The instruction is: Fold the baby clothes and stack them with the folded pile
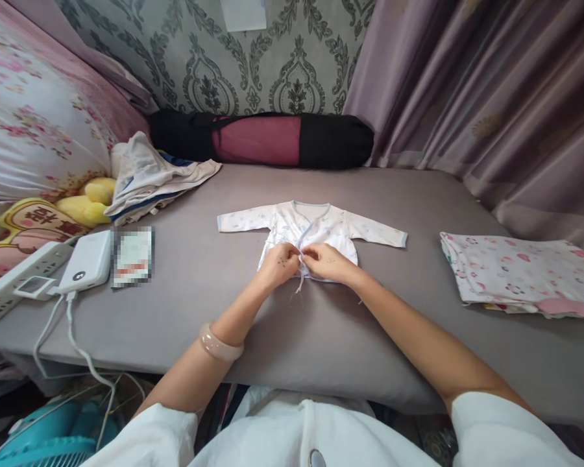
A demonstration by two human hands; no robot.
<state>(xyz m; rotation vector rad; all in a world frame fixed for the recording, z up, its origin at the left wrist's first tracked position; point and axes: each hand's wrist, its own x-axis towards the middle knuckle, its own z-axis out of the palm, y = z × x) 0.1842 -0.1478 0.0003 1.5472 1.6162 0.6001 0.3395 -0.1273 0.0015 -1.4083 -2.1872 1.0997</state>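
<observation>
My shirt: white, plain, loosely cut, soft creases over the front. Placket down the middle, a raised strip. One button visible on it, round, greyish with a paler rim, partly cut by the lower edge of view. Left sleeve and right sleeve: white too, short, wide-mouthed. I wear a bangle on my left arm: thick, rounded, smooth, milky beige, slightly shiny. Back of my left hand: cluster of small dark dots. My right hand: similar dots, fainter.

Power bank beside power strip; black-maroon bag before patterned wall; purple curtain, right.
</observation>
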